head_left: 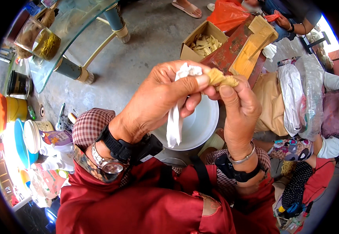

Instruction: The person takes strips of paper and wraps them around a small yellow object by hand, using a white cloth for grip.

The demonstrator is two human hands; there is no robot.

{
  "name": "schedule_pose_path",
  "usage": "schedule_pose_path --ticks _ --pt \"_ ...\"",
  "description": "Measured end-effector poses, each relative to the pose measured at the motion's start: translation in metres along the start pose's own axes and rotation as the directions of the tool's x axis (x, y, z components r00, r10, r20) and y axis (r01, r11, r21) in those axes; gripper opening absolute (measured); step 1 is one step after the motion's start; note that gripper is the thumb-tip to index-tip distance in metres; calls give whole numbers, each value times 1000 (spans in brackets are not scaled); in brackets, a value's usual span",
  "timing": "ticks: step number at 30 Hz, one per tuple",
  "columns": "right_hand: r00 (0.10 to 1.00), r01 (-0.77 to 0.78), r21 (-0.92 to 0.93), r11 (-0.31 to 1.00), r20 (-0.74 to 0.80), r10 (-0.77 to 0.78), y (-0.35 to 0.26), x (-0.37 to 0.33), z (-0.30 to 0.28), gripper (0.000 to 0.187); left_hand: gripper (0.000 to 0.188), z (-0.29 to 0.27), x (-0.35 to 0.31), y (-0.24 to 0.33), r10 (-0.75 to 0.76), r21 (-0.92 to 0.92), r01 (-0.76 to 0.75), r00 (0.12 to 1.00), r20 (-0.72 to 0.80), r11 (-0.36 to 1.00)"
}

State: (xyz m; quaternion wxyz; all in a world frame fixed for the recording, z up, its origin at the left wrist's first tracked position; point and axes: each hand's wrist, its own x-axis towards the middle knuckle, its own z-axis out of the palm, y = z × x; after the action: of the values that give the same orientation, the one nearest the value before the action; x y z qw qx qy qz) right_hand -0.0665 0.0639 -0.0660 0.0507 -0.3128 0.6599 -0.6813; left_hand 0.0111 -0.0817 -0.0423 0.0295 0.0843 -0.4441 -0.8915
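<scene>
Closely pinched yellowish piece (216, 77), left hand (157, 99), right hand (240, 111)

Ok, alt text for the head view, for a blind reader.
A person's left hand and right hand hold a yellowish piece over a white basin, a white strip hanging from the left; beyond sits a cardboard box of pale pieces.

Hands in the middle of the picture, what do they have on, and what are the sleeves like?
Both are gloveless. The left hand has a wide black strap and a silver wristwatch. The right hand has a silver bangle and a black band. The sleeves are red; the left has a flowery cuff.
</scene>
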Motion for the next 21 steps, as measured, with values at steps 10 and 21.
schedule_pose_path --ticks 10,21 --pt "971 238 -131 962 7 -239 8 -4 7 18 10 -4 3 -4 26 26 -23 995 -100 999" --pt "982 173 -168 971 109 -156 2 -2 5 25 12 -8 0 -8 42 206 -37 999 -21 978"
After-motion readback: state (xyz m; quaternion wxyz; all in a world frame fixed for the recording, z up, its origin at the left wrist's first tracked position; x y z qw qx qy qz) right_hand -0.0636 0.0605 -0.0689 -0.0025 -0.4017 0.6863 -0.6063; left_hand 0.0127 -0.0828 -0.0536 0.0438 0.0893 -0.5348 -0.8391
